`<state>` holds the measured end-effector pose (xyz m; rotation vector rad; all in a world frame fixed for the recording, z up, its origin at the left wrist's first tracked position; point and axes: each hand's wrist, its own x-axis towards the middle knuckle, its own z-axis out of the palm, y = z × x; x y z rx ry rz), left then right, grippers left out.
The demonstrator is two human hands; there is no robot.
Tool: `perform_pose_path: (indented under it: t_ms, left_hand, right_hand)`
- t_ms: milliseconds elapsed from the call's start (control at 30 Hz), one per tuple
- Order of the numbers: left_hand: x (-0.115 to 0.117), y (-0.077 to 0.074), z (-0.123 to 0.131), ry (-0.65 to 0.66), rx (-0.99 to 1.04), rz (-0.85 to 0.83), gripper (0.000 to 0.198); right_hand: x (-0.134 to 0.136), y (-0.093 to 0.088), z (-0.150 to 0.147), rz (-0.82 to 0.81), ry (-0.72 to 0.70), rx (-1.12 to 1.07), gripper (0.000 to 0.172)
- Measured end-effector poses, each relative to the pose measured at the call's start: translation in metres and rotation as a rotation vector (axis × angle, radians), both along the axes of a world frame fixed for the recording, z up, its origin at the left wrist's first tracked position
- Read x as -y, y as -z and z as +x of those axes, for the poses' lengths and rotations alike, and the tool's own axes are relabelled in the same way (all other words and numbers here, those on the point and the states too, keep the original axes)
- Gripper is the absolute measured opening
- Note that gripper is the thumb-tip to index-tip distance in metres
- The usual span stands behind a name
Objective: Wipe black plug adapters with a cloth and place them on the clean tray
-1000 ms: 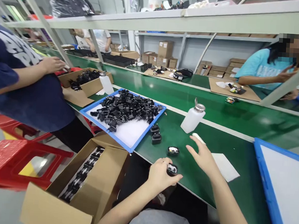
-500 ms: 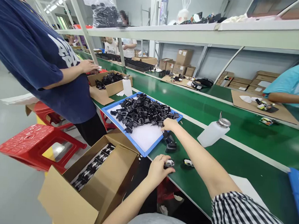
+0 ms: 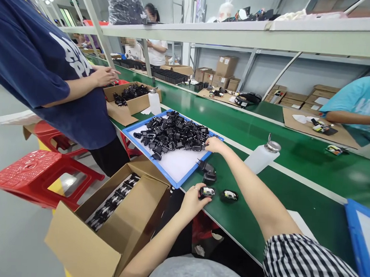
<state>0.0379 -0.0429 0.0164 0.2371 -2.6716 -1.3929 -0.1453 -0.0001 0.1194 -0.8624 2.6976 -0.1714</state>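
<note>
My left hand [image 3: 192, 202] grips a black plug housing [image 3: 207, 192] between thumb and fingers, its open end showing a pale circuit part inside. Just to the right, a similar housing [image 3: 229, 195] lies on the green table. At the right edge of a blue-rimmed tray [image 3: 178, 183], my right hand [image 3: 215, 145] is closed in a pinch on a black plug housing at the side of the pile [image 3: 172, 133]; the fingertips partly hide it. Between my hands, a few more black housings [image 3: 207, 169] rest beside the tray's corner.
White bottles with metal tops stand beyond my right forearm [image 3: 262, 158] and behind the tray [image 3: 154, 102]. An open carton [image 3: 150, 199] of parts is at my left, near a red stool [image 3: 41, 175]. A co-worker in navy [image 3: 77, 102] stands left; another tray [image 3: 353, 232] lies right.
My right hand has shifted slightly along the tray edge at the pile. My left hand still holds its housing, now tilted more toward view. The co-worker's hands have come together; the camera view has shifted.
</note>
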Motion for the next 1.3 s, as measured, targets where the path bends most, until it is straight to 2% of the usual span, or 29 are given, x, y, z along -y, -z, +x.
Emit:
perform_pose_path:
  t_ms: [100,167,267,333,467,667,800,933,1100,1200,1300]
  left_hand:
    - [0.005,0.001,-0.004,0.032,-0.007,0.045,0.038]
    - [0.008,0.003,-0.007,0.07,-0.014,0.111,0.04]
    - [0.012,0.004,-0.01,0.12,0.006,0.215,0.044]
    - [0.013,0.004,-0.011,0.139,0.026,0.242,0.043]
    - [0.012,0.002,-0.011,0.14,0.041,0.25,0.041]
    - [0.014,0.0,-0.009,0.15,0.026,0.309,0.041]
    - [0.015,-0.007,-0.008,0.169,0.033,0.277,0.036]
    - [0.015,-0.013,-0.01,0.162,0.043,0.251,0.035]
    - [0.016,-0.019,-0.013,0.149,0.05,0.181,0.035]
    - [0.015,-0.027,-0.018,0.161,0.147,0.07,0.04]
    - [0.016,-0.034,-0.025,0.237,0.248,-0.106,0.039]
  right_hand:
    - [-0.029,-0.005,0.013,-0.148,0.031,-0.013,0.029]
    - [-0.049,-0.002,0.033,-0.329,0.017,-0.021,0.031]
    - [-0.074,0.01,0.073,-0.618,0.004,-0.04,0.024]
    - [-0.083,0.021,0.098,-0.67,0.029,-0.023,0.02]
    - [-0.086,0.042,0.126,-0.646,0.043,0.042,0.017]
    - [-0.084,0.056,0.13,-0.538,-0.032,-0.03,0.019]
    - [-0.087,0.053,0.126,-0.45,-0.075,-0.037,0.026]
    - [-0.087,0.044,0.122,-0.384,-0.13,-0.011,0.019]
    - [-0.087,0.037,0.123,-0.344,-0.17,-0.055,0.019]
    - [-0.088,0.033,0.124,-0.319,-0.126,-0.08,0.018]
    - [-0.088,0.029,0.122,-0.25,-0.102,-0.09,0.015]
